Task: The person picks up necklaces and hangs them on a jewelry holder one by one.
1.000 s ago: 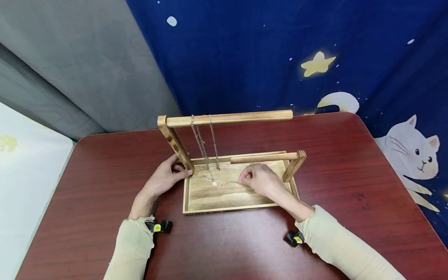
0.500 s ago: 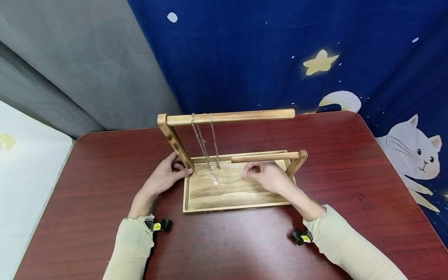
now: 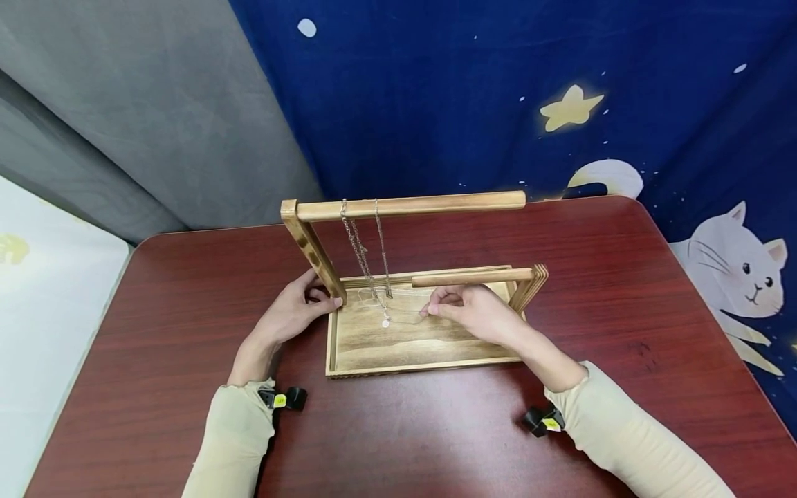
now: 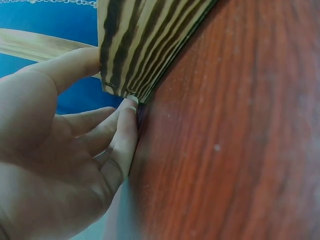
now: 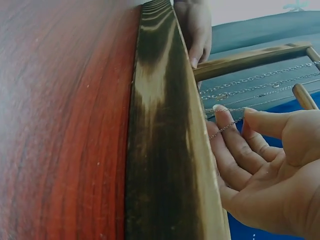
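Observation:
A wooden jewelry stand with a shallow tray [image 3: 373, 349] stands on the table. My left hand [image 3: 289, 311] grips its left end at the foot of the tall post [image 3: 317, 259], thumb on the wood. In the left wrist view, the fingertips of the left hand [image 4: 65, 135] touch its lower corner. Over the tray, my right hand [image 3: 482, 315] pinches a thin chain necklace [image 5: 229, 124] between thumb and fingers. A small round white pendant [image 3: 385, 323] lies left of that hand. Several chains [image 3: 356, 242] hang from the upper bar [image 3: 448, 203] near its left end.
A shorter, lower bar [image 3: 467, 278] juts left from the right post [image 3: 526, 294], just above my right hand. The reddish-brown table [image 3: 168, 325] extends around the stand. Behind it hang a grey curtain [image 3: 156, 104] and a blue curtain [image 3: 405, 90].
My right hand has risen a little from the tray, moved right, then slightly back left, still pinching the necklace. The chain near the pendant has shifted. The left hand stays on the stand.

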{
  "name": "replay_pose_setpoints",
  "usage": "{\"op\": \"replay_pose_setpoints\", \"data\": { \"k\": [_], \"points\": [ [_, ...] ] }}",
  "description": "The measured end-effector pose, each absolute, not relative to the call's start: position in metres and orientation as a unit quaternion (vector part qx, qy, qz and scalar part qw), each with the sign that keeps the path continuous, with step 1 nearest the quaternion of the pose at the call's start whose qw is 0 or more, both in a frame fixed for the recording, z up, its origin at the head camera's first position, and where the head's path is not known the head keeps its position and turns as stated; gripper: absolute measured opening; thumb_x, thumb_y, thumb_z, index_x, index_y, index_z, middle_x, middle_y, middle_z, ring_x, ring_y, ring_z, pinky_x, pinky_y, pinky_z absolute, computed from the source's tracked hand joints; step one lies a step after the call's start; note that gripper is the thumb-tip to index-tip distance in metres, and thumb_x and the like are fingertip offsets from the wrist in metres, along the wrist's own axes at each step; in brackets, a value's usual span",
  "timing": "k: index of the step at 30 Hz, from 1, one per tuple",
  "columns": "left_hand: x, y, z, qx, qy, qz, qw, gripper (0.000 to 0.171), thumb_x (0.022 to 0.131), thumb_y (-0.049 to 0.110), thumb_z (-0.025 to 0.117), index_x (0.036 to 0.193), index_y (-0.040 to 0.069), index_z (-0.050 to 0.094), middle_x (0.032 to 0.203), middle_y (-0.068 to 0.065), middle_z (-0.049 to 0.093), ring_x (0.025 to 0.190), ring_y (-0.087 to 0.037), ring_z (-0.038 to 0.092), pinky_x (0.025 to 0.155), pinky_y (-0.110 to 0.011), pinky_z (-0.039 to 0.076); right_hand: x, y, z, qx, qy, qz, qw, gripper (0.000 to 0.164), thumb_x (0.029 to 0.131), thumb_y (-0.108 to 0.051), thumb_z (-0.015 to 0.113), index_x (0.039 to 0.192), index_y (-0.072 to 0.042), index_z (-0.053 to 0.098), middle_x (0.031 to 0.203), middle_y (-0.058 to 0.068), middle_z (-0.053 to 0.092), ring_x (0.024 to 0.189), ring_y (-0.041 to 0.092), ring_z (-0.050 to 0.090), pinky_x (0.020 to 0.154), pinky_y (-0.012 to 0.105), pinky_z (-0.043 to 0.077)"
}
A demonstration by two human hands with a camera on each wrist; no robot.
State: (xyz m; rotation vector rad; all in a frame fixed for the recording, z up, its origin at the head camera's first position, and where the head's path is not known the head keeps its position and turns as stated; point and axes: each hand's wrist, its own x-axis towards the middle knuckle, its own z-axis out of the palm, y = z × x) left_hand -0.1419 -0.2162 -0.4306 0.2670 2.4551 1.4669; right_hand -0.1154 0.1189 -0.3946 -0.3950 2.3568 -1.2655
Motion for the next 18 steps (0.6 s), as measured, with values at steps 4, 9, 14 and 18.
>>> {"op": "replay_pose_setpoints", "data": {
  "k": [4, 9, 14, 18],
  "points": [
    [-0.1422, -0.2162, -0.4306, 0.088, 0.848, 0.504, 0.136, 0.051, 0.092, 0.014, 0.072, 0.136, 0.003, 0.050, 0.115, -0.014, 0.064, 0.087, -0.019, 0.061, 0.076, -0.024, 0.047, -0.1146, 0.1183, -0.3926, -0.134, 0.840, -0.478, 0.220, 0.019, 0.098, -0.032, 0.063, 0.094, -0.014, 0.068, 0.101, -0.008, 0.075, 0.102, 0.013, 0.067, 0.092, 0.039, 0.047],
    [-0.1412, -0.2155, -0.4295, 0.080, 0.854, 0.494, 0.143, 0.050, 0.092, 0.016, 0.072, 0.136, 0.005, 0.051, 0.105, -0.012, 0.066, 0.086, -0.020, 0.062, 0.076, -0.025, 0.047, -0.1140, 0.1175, -0.3923, -0.123, 0.819, -0.515, 0.220, 0.015, 0.098, -0.027, 0.064, 0.096, -0.013, 0.068, 0.099, -0.002, 0.075, 0.096, 0.014, 0.068, 0.092, 0.039, 0.048],
    [-0.1398, -0.2161, -0.4285, 0.076, 0.863, 0.478, 0.148, 0.045, 0.093, 0.019, 0.071, 0.133, 0.006, 0.055, 0.091, -0.009, 0.067, 0.084, -0.021, 0.061, 0.076, -0.027, 0.046, -0.1113, 0.1158, -0.3911, -0.100, 0.779, -0.570, 0.242, 0.015, 0.098, -0.020, 0.065, 0.103, -0.006, 0.067, 0.100, 0.007, 0.075, 0.097, 0.029, 0.069, 0.092, 0.044, 0.050],
    [-0.1395, -0.2159, -0.4283, 0.077, 0.864, 0.475, 0.147, 0.041, 0.093, 0.019, 0.071, 0.130, 0.006, 0.057, 0.090, -0.009, 0.065, 0.083, -0.021, 0.059, 0.076, -0.027, 0.045, -0.1083, 0.1149, -0.3883, -0.084, 0.755, -0.598, 0.256, 0.016, 0.097, -0.016, 0.066, 0.104, -0.002, 0.064, 0.097, 0.011, 0.074, 0.095, 0.029, 0.070, 0.090, 0.043, 0.052]
  ]
}}
